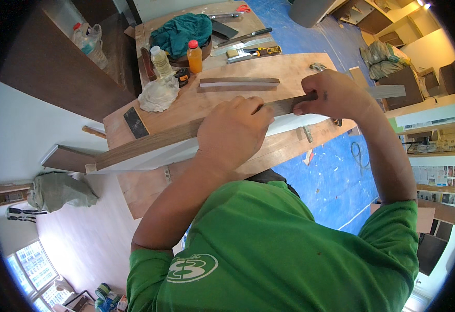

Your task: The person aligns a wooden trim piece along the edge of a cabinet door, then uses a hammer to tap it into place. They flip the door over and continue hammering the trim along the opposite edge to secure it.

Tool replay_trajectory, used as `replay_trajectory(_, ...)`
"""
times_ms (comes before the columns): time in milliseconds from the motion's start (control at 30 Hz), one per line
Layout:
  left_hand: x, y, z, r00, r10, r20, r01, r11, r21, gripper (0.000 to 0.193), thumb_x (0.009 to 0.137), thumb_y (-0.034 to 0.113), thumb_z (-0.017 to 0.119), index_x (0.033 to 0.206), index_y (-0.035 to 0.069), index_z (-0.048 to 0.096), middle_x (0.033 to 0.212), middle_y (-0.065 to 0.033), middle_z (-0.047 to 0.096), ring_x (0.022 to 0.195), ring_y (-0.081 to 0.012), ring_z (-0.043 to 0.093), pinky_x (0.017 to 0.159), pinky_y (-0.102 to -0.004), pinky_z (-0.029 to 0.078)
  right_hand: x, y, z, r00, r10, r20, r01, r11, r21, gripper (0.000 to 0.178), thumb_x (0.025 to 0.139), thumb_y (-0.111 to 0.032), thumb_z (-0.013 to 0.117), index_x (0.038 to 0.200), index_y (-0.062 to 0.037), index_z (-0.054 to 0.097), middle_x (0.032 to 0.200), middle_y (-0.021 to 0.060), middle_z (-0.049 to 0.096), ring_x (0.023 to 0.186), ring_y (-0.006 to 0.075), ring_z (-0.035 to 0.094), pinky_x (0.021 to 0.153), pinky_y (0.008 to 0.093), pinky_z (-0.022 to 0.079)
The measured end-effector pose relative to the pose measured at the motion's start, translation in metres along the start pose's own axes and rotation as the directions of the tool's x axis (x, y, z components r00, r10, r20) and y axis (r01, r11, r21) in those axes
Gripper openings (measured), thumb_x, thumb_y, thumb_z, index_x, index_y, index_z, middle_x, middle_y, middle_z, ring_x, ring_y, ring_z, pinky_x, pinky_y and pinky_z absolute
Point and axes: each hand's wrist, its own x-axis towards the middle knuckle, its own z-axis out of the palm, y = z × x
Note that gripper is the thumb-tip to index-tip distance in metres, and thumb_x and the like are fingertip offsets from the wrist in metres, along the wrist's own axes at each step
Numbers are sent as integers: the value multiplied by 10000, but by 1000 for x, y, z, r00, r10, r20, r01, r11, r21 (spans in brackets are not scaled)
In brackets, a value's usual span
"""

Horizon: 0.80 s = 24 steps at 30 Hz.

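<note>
I see print on the green shirt (290,244): a white oval mark (192,268) on the chest, with big shapes inside and small curved letters above it. Far off on the right, the pale sheets (438,176) have print too tiny for me to read. The long board (149,143), brown on top and white on its side, lies across the wooden table (300,65) in front of the person. The left hand (232,130) sits on the middle of it, back up, with its fingers bent over the brown top; I can't see its thumb. The right hand (336,93) is farther along, wrist bent, thumb and fingers pinched narrow on the brown part. The left arm comes up from below, and the right arm bends in from the side.
</note>
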Motion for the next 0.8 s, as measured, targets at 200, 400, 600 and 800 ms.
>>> replay_trajectory(200, 2, 4, -2, 999, -37, -12, 37, 999, -20, 106, 921, 225, 754, 962, 137, 712, 991, -25, 700, 918, -264, 707, 777, -422, 573, -17, 49, -20, 997, 61, 48, -65, 993, 94, 468, 838, -414, 888, 792, -17, 644, 701, 139, 629, 665, 263, 612, 652, 436, 480)
replay_trajectory(400, 4, 8, -5, 993, -120, 21, 120, 993, 7, 131, 931, 253, 771, 1016, 154, 751, 1052, -14, 729, 940, -267, 714, 789, -407, 580, -23, 70, -11, 1000, -3, 1, 2, 982, 191, 439, 894, -390, 859, 788, -27, 637, 678, 112, 597, 649, 212, 586, 640, 418, 464)
replay_trajectory(600, 11, 18, -7, 986, -164, 3, 164, 986, 20, 120, 891, 206, 815, 987, 149, 772, 1019, -4, 728, 884, -243, 718, 744, -375, 579, -9, 102, 14, 994, -106, -16, 106, 947, 305, 426, 923, -401, 836, 807, -35, 651, 672, 108, 569, 648, 207, 571, 644, 412, 461)
replay_trajectory(800, 15, 11, -2, 988, -155, -15, 155, 987, 29, 149, 835, 159, 856, 955, 130, 773, 990, -10, 733, 858, -238, 716, 733, -357, 566, -1, 112, 26, 986, -159, -44, 164, 922, 351, 414, 932, -409, 822, 839, -32, 677, 686, 135, 604, 653, 259, 595, 652, 437, 474)
